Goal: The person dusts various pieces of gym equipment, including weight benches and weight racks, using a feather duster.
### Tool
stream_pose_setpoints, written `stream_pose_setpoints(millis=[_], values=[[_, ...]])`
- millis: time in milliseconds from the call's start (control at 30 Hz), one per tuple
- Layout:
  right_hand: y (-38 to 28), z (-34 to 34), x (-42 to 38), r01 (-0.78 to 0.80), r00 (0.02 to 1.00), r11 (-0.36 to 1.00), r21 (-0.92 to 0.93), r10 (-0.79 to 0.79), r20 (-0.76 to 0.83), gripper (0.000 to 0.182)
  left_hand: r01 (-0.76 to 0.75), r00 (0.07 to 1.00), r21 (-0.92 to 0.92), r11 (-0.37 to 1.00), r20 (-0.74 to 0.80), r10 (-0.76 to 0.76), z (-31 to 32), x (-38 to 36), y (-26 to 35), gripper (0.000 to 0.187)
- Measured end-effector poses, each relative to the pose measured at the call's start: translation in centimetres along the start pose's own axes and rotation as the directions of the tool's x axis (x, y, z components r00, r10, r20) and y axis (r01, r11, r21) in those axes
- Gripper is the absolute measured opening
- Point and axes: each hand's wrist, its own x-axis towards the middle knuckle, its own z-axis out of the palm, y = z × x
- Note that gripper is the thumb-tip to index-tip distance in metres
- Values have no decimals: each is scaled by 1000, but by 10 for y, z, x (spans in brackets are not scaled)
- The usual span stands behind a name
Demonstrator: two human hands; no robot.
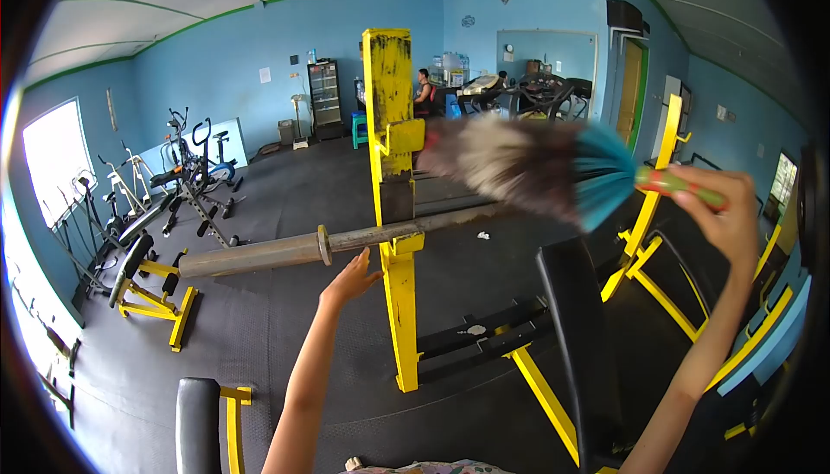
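Note:
My right hand (pixel 722 210) grips the green and red handle of a feather duster (pixel 519 163), held up at the right. Its brown, white and blue feathers are blurred by motion and overlap the barbell's far stretch. The barbell (pixel 251 255) rests on a hook of the worn yellow rack post (pixel 398 292), its thick grey sleeve pointing left. Just below the bar, beside the post, my left hand (pixel 353 281) is open, fingers extended and fingertips right at the bar's underside in this view.
A black padded bench (pixel 579 336) stands inside the rack, right of the post. Another yellow upright (pixel 653 188) rises at the right. Bench seats (pixel 199 422) and exercise machines (pixel 186 171) line the left. A person (pixel 424 89) sits at the back near treadmills (pixel 545 98).

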Motion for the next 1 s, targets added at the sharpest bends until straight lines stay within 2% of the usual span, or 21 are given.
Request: stream_pose_setpoints(millis=[33,67,133,167,200,233,300,333,367,433,567,600,633,700,733,767,800,833,867,900,1000], values=[[17,-8,-6,27,996,998,53,-23,-82,22,-67,998,-114,991,-3,67,-27,-22,14,47],[31,-20,-8,12,996,997,81,-4,-88,23,-136,991,-220,966,-16,136,-57,-45,28,37],[76,-28,-13,1,995,993,117,11,-102,24,-207,960,-234,950,-235,151,-109,-97,48,21],[110,-24,-12,39,991,988,147,-20,-129,26,-263,877,-113,958,-442,189,-121,-112,39,11],[124,-20,-7,-80,996,962,259,89,-22,28,-315,762,42,948,-584,279,-140,-121,34,7],[138,-17,-1,-213,977,914,345,196,86,31,-260,700,179,949,-642,313,-158,-127,24,18],[162,27,17,-238,971,823,515,193,142,37,-61,680,359,931,-668,302,-173,-129,-14,55],[162,41,29,-266,956,815,515,156,247,37,37,748,351,936,-631,207,-180,-130,-29,63],[155,59,40,-272,952,816,511,149,268,42,98,791,365,926,-593,151,-183,-131,-38,62],[163,98,58,-331,930,743,581,153,334,44,107,862,475,874,-482,157,-186,-127,-61,59],[167,166,94,-537,817,488,688,98,569,34,147,875,478,866,-471,112,-186,-118,-80,56],[160,180,101,-544,813,483,686,101,574,33,149,856,451,880,-504,114,-190,-118,-91,54],[157,191,105,-552,808,482,680,107,580,33,148,836,421,895,-537,114,-196,-118,-70,52],[161,204,109,-568,784,474,673,62,618,35,102,634,204,974,-768,94,-234,-151,-7,45],[166,201,104,-566,785,482,669,67,616,37,-18,397,179,984,-902,171,-251,-169,20,45],[170,196,98,-582,782,475,660,106,614,39,-180,113,265,947,-951,288,-258,-182,42,45],[187,194,88,-596,776,452,664,109,622,38,-285,-100,404,869,-914,393,-262,-196,64,44],[204,195,78,-612,766,431,663,115,632,38,-347,-209,534,771,-846,491,-263,-206,81,44],[209,198,68,-592,785,425,685,113,609,37,-385,-285,642,663,-766,576,-259,-215,95,44],[214,197,60,-571,805,414,709,111,583,36,-424,-307,687,590,-722,620,-252,-218,105,43],[183,201,55,-521,833,469,713,96,545,34,-492,-280,719,491,-664,693,-225,-215,120,42]])
